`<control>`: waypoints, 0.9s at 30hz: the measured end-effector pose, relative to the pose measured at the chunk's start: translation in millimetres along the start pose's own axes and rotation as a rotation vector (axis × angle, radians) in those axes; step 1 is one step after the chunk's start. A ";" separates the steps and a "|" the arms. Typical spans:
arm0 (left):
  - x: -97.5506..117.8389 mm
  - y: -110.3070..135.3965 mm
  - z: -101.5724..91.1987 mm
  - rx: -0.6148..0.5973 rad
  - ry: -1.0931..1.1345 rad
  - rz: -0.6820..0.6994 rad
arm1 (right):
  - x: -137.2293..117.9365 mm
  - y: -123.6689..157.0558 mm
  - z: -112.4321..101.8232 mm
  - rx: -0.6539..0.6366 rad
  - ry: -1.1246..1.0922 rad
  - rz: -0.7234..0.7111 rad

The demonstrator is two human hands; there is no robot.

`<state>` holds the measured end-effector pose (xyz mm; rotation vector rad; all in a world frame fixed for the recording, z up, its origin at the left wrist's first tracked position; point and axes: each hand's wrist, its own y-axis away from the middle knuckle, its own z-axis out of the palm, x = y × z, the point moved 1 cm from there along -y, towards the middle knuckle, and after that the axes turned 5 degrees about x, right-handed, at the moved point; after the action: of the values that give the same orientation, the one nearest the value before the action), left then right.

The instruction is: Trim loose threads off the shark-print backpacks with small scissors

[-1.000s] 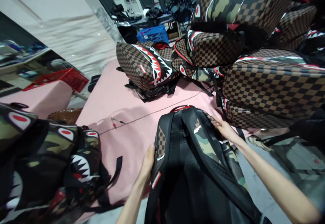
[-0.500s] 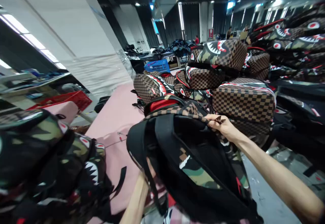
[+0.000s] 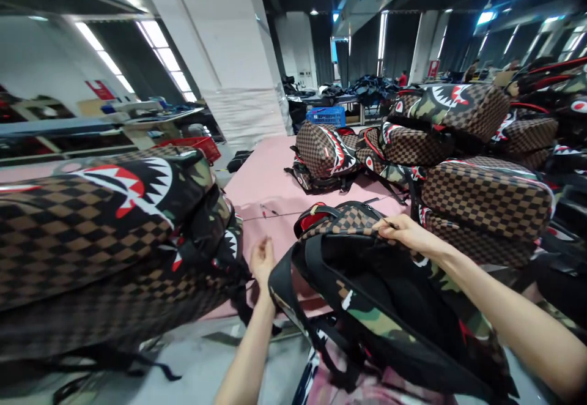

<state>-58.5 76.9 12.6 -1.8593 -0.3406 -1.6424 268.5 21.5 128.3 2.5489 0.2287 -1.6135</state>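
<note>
A black backpack (image 3: pixel 380 270) with brown checks and camouflage hangs tilted in front of me, its padded straps facing me. My right hand (image 3: pixel 401 232) pinches its upper edge, to the right of the red-lined top handle (image 3: pixel 316 212). To the left of the backpack, my left hand (image 3: pixel 262 261) is over the pink table (image 3: pixel 268 172), next to a shoulder strap (image 3: pixel 282 282). Its fingers are loosely bent and somewhat apart, with nothing visible in them. Past that hand, at the left, a large checked backpack (image 3: pixel 82 227) with a shark-mouth print lies on others.
More checked shark-print backpacks (image 3: pixel 486 200) are heaped at the right and at the table's far end. Farther back are a blue crate (image 3: pixel 325 116), a red crate (image 3: pixel 206 147) and a white pillar (image 3: pixel 220 44). Small tools (image 3: pixel 269 210) lie on the pink table.
My view has swung left. My left hand has come out from behind the backpack's strap to its left side. The backpack hangs lower and more tilted, still in my right hand.
</note>
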 end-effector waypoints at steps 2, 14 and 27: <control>15.5 -26.7 -18.4 0.043 -0.028 0.038 | 8.4 -3.2 0.5 0.029 -0.053 0.033; 166.1 26.5 27.9 -1.094 -0.589 0.830 | 3.2 -16.3 53.9 -0.068 -0.203 0.045; 135.7 14.8 7.3 -1.106 -0.428 0.416 | -0.8 -16.9 66.5 0.145 0.270 -0.447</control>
<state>-18.3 41.7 138.5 -2.8004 0.9273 -1.1692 206.1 26.2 100.4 2.9850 0.7837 -1.4404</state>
